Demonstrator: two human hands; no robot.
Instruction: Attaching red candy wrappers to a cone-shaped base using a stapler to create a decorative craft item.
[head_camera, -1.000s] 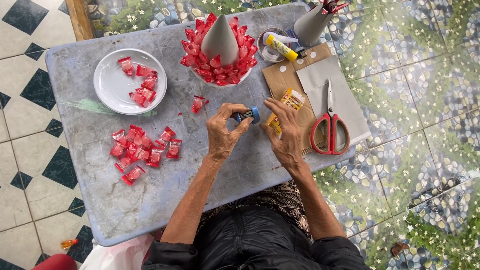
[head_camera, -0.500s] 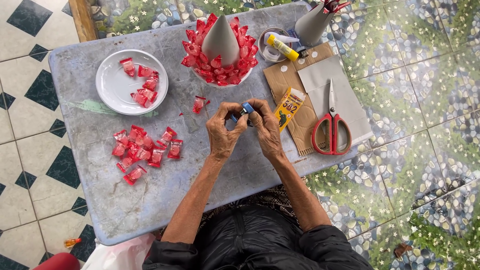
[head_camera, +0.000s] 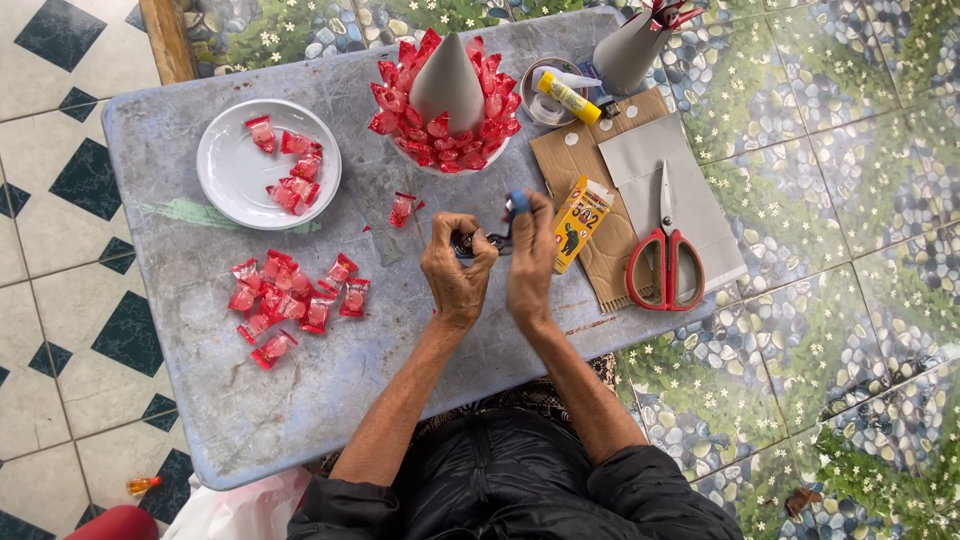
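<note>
My left hand (head_camera: 455, 270) and my right hand (head_camera: 530, 255) meet over the middle of the grey table (head_camera: 300, 400). Between them they pinch a small dark tube; my right fingers grip its blue cap (head_camera: 518, 203). Just right of my right hand lies a small yellow box (head_camera: 581, 222) on brown cardboard (head_camera: 570, 160). A single red wrapped candy (head_camera: 403, 208) lies left of my left hand. Beyond my hands stands a grey cone (head_camera: 446, 90) ringed with red candies.
A white plate (head_camera: 232, 170) with a few red candies sits at the far left; a pile of red candies (head_camera: 290, 300) lies below it. Red-handled scissors (head_camera: 665, 265) rest on grey paper at the right. A yellow glue stick (head_camera: 569, 98) and a second grey cone (head_camera: 630, 50) stand at the back.
My right hand came away from the yellow box and joined my left hand on the small tube. Both hands now hold it together, the blue cap raised between the fingers.
</note>
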